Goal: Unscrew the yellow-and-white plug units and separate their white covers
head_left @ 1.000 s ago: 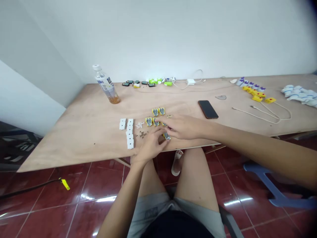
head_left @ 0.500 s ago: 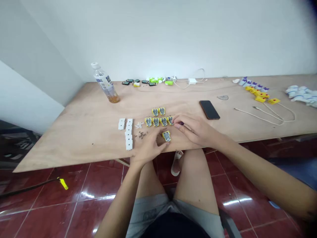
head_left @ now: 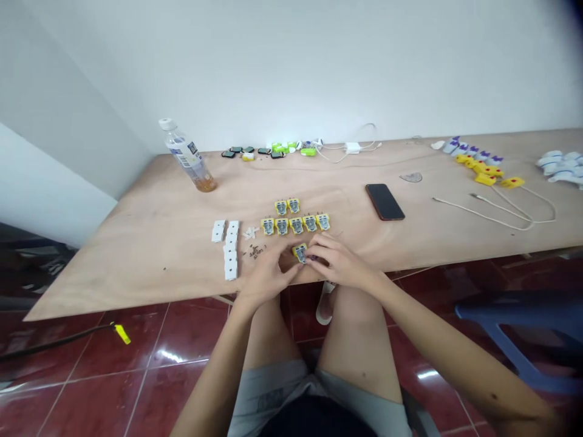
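Between my hands, at the table's front edge, lies a yellow module with a grey centre [head_left: 300, 253]. The fingertips of my left hand [head_left: 268, 274] press on its left side. My right hand [head_left: 339, 262] pinches a small dark part [head_left: 313, 258] right beside the module; its exact kind is too small to tell. Just behind my hands stands a row of several matching yellow modules [head_left: 296, 225], with two more [head_left: 286, 207] behind it. To the left lie small screws [head_left: 256, 251] and a column of white blocks [head_left: 230, 255].
The plywood table [head_left: 136, 267] holds a black phone [head_left: 385, 201] and a plastic bottle [head_left: 187, 156]. Dark and green parts [head_left: 268, 152] line the back, with yellow parts and cables [head_left: 485, 176] at right. A blue stool [head_left: 510, 328] stands at right.
My right hand has moved down and left to the module near the table edge, uncovering another module at the row's right end. My left hand has closed in on the module.
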`<state>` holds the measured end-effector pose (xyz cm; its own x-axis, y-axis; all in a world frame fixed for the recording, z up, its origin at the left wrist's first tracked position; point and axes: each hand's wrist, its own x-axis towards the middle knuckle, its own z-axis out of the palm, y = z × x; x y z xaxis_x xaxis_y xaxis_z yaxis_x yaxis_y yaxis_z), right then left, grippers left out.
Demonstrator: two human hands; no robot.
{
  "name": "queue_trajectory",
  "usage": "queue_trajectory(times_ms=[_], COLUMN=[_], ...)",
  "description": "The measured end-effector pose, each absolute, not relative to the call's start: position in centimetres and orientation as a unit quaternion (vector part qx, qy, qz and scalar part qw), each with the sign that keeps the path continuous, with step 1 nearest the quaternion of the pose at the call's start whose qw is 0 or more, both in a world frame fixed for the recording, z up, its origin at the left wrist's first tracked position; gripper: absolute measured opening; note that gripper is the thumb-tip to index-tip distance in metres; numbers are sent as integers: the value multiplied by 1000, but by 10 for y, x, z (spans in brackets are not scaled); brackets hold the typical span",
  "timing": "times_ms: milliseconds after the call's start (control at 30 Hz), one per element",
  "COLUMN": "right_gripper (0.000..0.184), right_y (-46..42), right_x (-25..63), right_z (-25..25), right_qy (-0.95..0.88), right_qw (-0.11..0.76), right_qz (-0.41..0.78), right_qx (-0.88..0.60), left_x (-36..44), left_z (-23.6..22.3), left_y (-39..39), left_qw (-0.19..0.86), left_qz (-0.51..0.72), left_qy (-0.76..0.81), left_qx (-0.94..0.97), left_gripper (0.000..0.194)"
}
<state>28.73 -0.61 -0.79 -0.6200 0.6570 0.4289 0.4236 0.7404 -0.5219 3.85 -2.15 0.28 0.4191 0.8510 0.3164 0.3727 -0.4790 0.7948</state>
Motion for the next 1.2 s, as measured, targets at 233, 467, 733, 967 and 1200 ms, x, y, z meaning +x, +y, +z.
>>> queue_trajectory(times_ms=[233,467,733,967,1200], right_gripper=[15,18,15,14,20], right_y=[-5,-7,-4,0,18], right_x=[284,284,281,250,193], right_z=[-14,-10,-17,0,4], right_qy=[-888,-880,-874,-876,-891], right_qw=[321,333,338,322,287], right_qz=[151,169,176,143,124], right_qx=[-295,-293,-301,-328,-330], left_x=[36,36,39,19,-30], left_z=[1,0,-1,9,14], left_y=[-21,-20,-21,-25,-20], left_qw=[302,288,244,169,74], left_qz=[351,359,399,433,385], left_qy=[409,405,391,370,429], left_qx=[786,790,793,805,814], left_gripper=[47,39,16,12,17])
